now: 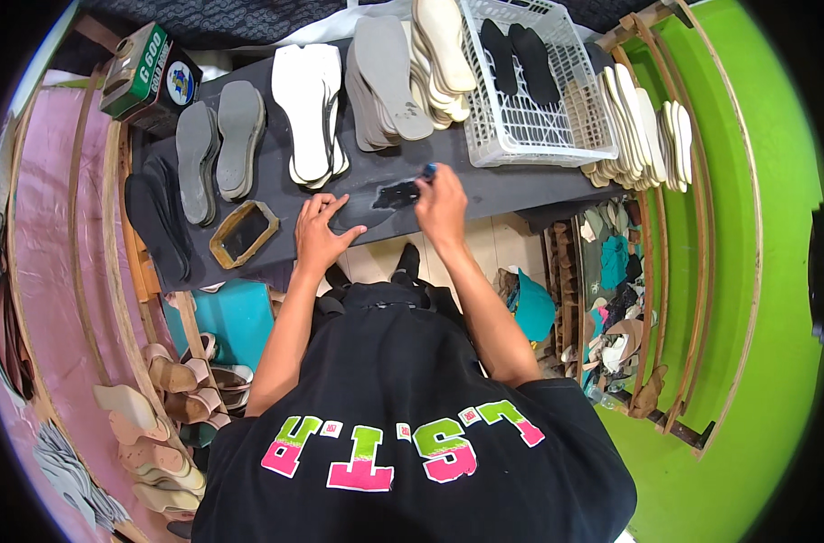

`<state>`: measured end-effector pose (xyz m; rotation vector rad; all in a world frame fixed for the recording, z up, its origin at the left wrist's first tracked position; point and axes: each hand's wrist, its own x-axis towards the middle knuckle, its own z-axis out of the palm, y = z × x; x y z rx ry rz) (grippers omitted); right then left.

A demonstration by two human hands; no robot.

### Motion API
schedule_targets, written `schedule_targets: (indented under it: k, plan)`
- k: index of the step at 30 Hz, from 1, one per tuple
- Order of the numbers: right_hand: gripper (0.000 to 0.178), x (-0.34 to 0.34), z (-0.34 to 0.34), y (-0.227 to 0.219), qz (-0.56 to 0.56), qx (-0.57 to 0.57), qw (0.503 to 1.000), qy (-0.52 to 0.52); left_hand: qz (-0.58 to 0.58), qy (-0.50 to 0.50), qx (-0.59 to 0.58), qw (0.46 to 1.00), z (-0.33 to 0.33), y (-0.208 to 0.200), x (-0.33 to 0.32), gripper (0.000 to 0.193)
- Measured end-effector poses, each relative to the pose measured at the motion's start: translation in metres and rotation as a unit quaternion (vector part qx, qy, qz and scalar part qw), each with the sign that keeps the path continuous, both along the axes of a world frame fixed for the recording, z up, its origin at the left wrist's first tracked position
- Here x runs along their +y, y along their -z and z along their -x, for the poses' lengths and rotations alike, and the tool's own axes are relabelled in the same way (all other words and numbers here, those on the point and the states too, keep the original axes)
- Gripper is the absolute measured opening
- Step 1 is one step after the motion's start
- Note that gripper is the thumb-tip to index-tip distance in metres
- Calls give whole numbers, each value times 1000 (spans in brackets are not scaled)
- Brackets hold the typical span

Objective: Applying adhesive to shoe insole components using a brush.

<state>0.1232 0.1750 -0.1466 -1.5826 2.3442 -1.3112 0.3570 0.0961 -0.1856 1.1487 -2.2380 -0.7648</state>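
Note:
My right hand is closed around a small brush-like tool with a blue end; the fingers hide most of it. Just left of those fingers, a glossy, wet-looking black patch lies on the dark work surface. My left hand rests at the table's near edge, thumb and fingers spread, holding nothing. Whether a dark sole lies flat between the hands, I cannot tell. Beyond my left hand is a stack of white insoles. An open, amber-rimmed container with dark contents stands to its left.
Grey soles and black soles lie at the left, below a metal can. Grey insoles and cream insoles are piled at the back. A white plastic crate holds black insoles. Wooden racks flank the table.

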Motion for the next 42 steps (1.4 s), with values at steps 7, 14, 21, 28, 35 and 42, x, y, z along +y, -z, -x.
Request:
schedule_targets:
  k: [7,14,21,28,35,42]
  plan:
    - [21,-13,47,2,-15,-107,993,48,-24,9,-83,996,5,-8,2,78]
    - [19,9,27,-1,-14,1,998,-56,-66,47,-80,994,0,-13,1,79]
    - [17,9,38,13,-17,-18,998,54,-38,70,-65,995,-5,-12,2,77]
    - [15,-2,32,4,16,-83,994,67,-53,64,-74,994,-4,-13,2,78]
    - [14,-3,12,10,6,-58,997,50,-55,61,-65,995,-2,-10,2,75]
    - [19,-9,0,22,25,-99,989,103,-63,57,-71,994,-1,-13,2,74]
